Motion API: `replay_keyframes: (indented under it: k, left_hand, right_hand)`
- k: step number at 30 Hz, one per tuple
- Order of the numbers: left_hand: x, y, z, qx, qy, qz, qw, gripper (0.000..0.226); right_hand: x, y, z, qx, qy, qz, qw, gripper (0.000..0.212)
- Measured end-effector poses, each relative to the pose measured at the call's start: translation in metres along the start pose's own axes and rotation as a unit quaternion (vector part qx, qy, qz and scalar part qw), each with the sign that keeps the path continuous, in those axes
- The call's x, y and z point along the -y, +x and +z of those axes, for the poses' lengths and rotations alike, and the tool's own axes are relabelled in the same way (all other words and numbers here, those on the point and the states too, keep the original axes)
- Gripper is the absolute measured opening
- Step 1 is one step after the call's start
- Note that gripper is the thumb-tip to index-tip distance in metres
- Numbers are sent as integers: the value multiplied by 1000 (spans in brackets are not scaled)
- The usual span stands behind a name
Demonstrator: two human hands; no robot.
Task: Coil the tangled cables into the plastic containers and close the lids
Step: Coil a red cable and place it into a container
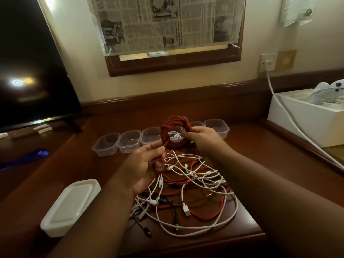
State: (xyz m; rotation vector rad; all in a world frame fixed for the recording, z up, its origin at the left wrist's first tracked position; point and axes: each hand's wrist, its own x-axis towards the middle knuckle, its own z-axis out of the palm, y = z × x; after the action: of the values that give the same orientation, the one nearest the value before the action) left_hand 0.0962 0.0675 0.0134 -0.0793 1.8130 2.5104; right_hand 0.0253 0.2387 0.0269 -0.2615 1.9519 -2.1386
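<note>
Cables (pixel 188 185) lie tangled on the bench (pixel 89 164): several white, at least two red, one black; the exact count is not readable in the knot. The heap sits just below both hands and partly under the left forearm.

One red coil (pixel 176 132) is held up off the bench between the two hands. Right hand (pixel 203 139) has its grip closed on the coil's right side, fingers curled round the loops. Left hand (pixel 147 164) has its grip closed on the red cable's loose tail, pinched between thumb and fingertips just below the coil's left edge.

Six clear plastic containers (pixel 107 147) stand in a row beyond the hands, all without lids. The coil hangs in front of the fourth from the left, and a white cable shows inside it through the coil's hole. The fifth is mostly hidden behind the coil and right hand.

One stack of white lids (pixel 71 207) lies left of the left forearm, well apart from the containers.

One dark TV screen (pixel 31 71) stands far left. One white box (pixel 305 118) sits far right.
</note>
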Motion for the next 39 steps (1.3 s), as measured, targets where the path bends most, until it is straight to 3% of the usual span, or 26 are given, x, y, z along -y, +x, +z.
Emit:
replay_keyframes:
  k: [3, 5, 10, 15, 19, 23, 25, 29, 33, 39]
  left_hand:
    - [4, 0, -6, 64, -49, -22, 997, 12]
    - [9, 1, -8, 64, -33, -25, 997, 11]
    - [23, 4, -1, -30, 68, 25, 997, 40]
    - [25, 3, 8, -133, 117, 169, 970, 16]
    - [20, 2, 8, -142, 131, 181, 964, 14]
    - [15, 3, 4, -118, 32, 140, 983, 25]
    - [12, 2, 2, -77, -2, 134, 988, 35]
    - [6, 2, -2, -22, 0, 145, 989, 24]
    - [4, 3, -1, -61, 65, 164, 982, 23]
    - [13, 4, 16, -146, 9, 156, 977, 24]
  right_hand:
    - [3, -2, 0, 0, 29, 11, 1000, 15]
    - [4, -4, 3, 1, 45, 16, 999, 16]
    - [0, -16, 14, 29, 191, 45, 980, 24]
    - [-9, -22, 25, 38, 285, 71, 955, 28]
    - [-8, -24, 27, 40, 213, 83, 973, 26]
    - [-2, -26, 32, 31, 108, 64, 992, 26]
    - [1, -27, 33, 44, 150, 78, 985, 26]
    - [-1, -30, 31, 85, 220, 127, 963, 27]
    - [-5, -30, 34, 64, 206, 101, 971, 27]
    - [-15, -25, 48, 13, 107, 97, 989, 32]
